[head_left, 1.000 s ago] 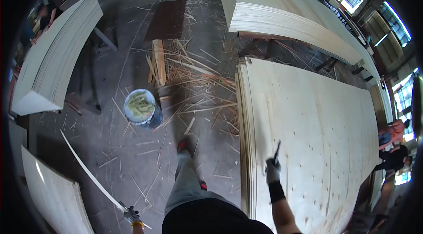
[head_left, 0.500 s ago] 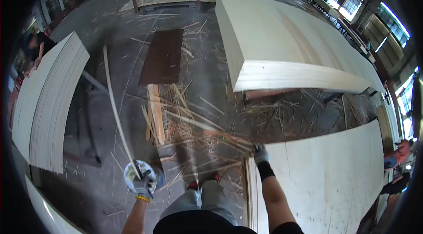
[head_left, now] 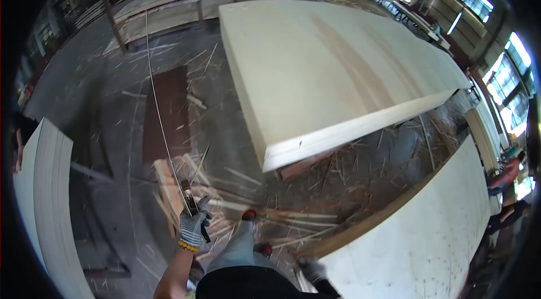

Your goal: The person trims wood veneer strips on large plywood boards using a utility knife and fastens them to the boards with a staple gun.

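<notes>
My left hand (head_left: 194, 228), in a striped grey glove with a yellow band at the wrist, is closed around the lower end of a long thin strip (head_left: 154, 87). The strip points up and away over the floor. A small brown and metallic object (head_left: 189, 197) shows at the fingers; I cannot make out what it is. My right hand (head_left: 311, 271), gloved and blurred, is at the near left corner of the lower plywood stack (head_left: 400, 237). Its fingers are smeared, and whether it holds anything is unclear.
A large plywood stack (head_left: 338, 68) stands ahead on supports, its near corner jutting out. Another stack (head_left: 52, 203) is at the left, beside a person's arm. A brown board (head_left: 167, 113), wood pieces (head_left: 169, 186) and scattered strips lie on the floor. Several people are at the right edge.
My left hand has swung right, past the bucket, with the strip. My right hand is lower in view, still near the stack's corner. The view has turned right, and the large stack looks closer.
</notes>
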Demonstrator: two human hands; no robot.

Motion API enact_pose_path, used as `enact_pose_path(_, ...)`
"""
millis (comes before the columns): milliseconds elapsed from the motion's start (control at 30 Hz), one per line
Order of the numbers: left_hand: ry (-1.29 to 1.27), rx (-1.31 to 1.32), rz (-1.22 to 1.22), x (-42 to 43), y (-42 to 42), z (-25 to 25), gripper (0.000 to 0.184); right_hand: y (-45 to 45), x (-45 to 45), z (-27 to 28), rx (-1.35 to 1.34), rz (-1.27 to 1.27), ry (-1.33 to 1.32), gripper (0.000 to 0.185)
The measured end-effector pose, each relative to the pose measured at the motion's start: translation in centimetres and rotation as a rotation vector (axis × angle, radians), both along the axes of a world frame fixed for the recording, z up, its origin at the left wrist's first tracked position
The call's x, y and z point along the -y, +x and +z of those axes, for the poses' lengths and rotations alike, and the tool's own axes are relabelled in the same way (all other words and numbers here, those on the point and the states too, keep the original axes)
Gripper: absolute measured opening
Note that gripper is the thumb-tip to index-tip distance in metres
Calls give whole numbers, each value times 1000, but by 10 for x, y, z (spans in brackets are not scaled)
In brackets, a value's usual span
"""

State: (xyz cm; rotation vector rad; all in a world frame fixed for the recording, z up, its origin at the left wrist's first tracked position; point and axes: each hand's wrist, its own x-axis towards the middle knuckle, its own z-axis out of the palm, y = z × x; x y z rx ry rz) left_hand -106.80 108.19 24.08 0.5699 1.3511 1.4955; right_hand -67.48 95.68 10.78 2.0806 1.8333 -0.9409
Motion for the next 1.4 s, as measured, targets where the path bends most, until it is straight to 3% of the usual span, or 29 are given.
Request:
enact_pose_path(133, 2, -181, -267, -124, 24, -4, 34, 1, -28, -34, -69, -180, -208, 38)
enact_pose_path(167, 147, -203, -297, -150, 39, 6, 38, 8, -28, -37, -155, -284, -231, 37)
enact_pose_path(233, 94, -181, -384, -200, 73, 28, 39, 30, -24, -78, -418, -758, -53, 29)
enact_pose_path(267, 169, -149, -428, -225, 86, 13, 41, 34, -46, -61, -543, -947, 25, 25)
enact_pose_path(300, 249, -160, -437, -245, 110, 20, 42, 37, -76, -44, -543, -966, 162, 23)
enact_pose_path(400, 229, -37, -469, -280, 183, 43, 24, 31, -186, 92, -958, -1056, 163, 28)
enact_pose_path(433, 110, -116, -548, -295, 202, 29, 15, 30, -222, 124, -1067, -1025, 239, 27)
enact_pose_path(500, 475, -743, -600, -314, 250, 7, 15, 41, -279, 167, -1366, -884, 288, 36)
enact_pose_path(533, 498, -668, -540, -322, 283, 11, 14, 45, -307, 186, -1462, -819, 347, 41)
enact_pose_path(567, 148, -65, -546, -328, 313, 24, 11, 56, -331, 201, -1556, -744, 407, 46)
enact_pose_path(633, 138, -40, -534, -362, 358, 23, 14, 99, -361, 212, -1518, -706, 329, 48)
enact_pose_path(700, 438, -685, -596, -382, 390, 5, 18, 149, -392, 213, -1477, -692, 172, 50)
enact_pose_path(733, 423, -712, -572, -390, 412, 0, 18, 173, -406, 213, -1453, -715, 63, 50)
enact_pose_path(767, 234, -905, -603, -394, 436, 11, 23, 195, -420, 214, -1427, -737, -50, 51)
enact_pose_path(800, 299, -866, -555, -402, 462, 28, 29, 211, -437, 226, -1315, -728, -71, 41)
enact_pose_path(867, 347, -811, -518, -424, 493, 32, 39, 243, -464, 220, -1389, -792, -91, 33)
enact_pose_path(900, 325, -789, -524, -434, 499, 18, 43, 257, -474, 216, -1413, -824, -112, 29)
enact_pose_path(967, 157, -488, -496, -459, 498, -34, 48, 287, -506, 205, -1336, -919, 14, 20)
enact_pose_path(1000, 26, -209, -463, -470, 481, -80, 50, 301, -525, 202, -1343, -917, 76, 20)
enact_pose_path(1067, -317, -485, -426, -482, 470, -56, 54, 332, -568, 193, -1269, -849, 189, 21)
enact_pose_path(1100, -555, -1036, -415, -496, 467, -4, 57, 351, -591, 187, -1189, -776, 241, 23)
enact_pose_path(1167, -608, -1080, -437, -505, 433, -11, 69, 379, -644, 186, -1111, -663, 258, 24)
enact_pose_path(1200, -726, -1153, -479, -518, 427, 19, 86, 406, -672, 162, -959, -512, 424, 26)
enact_pose_path(1233, -737, -1286, -439, -532, 423, 24, 90, 426, -700, 137, -808, -352, 590, 28)
enact_pose_path(1300, -776, -1547, -385, -537, 419, 23, 99, 425, -719, 184, -350, -386, 577, 35)
enact_pose_path(1333, -602, -1598, -274, -527, 416, 0, 102, 467, -720, 143, -275, -144, 798, 34)
enact_pose_path(1400, -605, -1514, -232, -536, 410, -2, 96, 441, -721, 165, -722, -405, 326, 22)
